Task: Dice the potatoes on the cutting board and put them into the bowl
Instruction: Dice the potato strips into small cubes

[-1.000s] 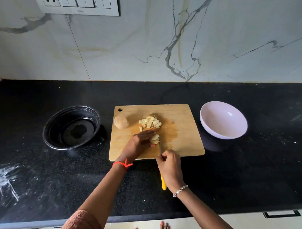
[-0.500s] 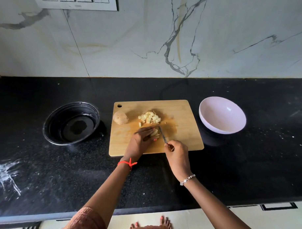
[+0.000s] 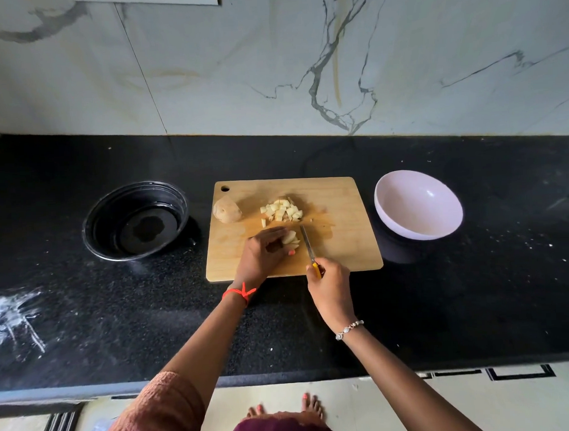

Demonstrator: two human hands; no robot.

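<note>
A wooden cutting board (image 3: 342, 245) lies on the black counter. On it sit a half potato with skin (image 3: 226, 210) at the back left and a pile of diced potato (image 3: 281, 210) in the middle. My left hand (image 3: 262, 253) holds a stack of potato slices (image 3: 291, 239) down on the board. My right hand (image 3: 329, 283) grips a yellow-handled knife (image 3: 307, 243), its blade lying on the board just right of the slices. An empty pale pink bowl (image 3: 418, 204) stands to the right of the board.
A black round bowl (image 3: 135, 220) with a little water sits left of the board. White smears mark the counter at the far left (image 3: 16, 318). A marble wall rises behind. The counter's front edge runs below my forearms.
My right hand moved forward from below the board's edge up onto it, and the knife blade now lies beside the slices. My left hand stayed on the slices.
</note>
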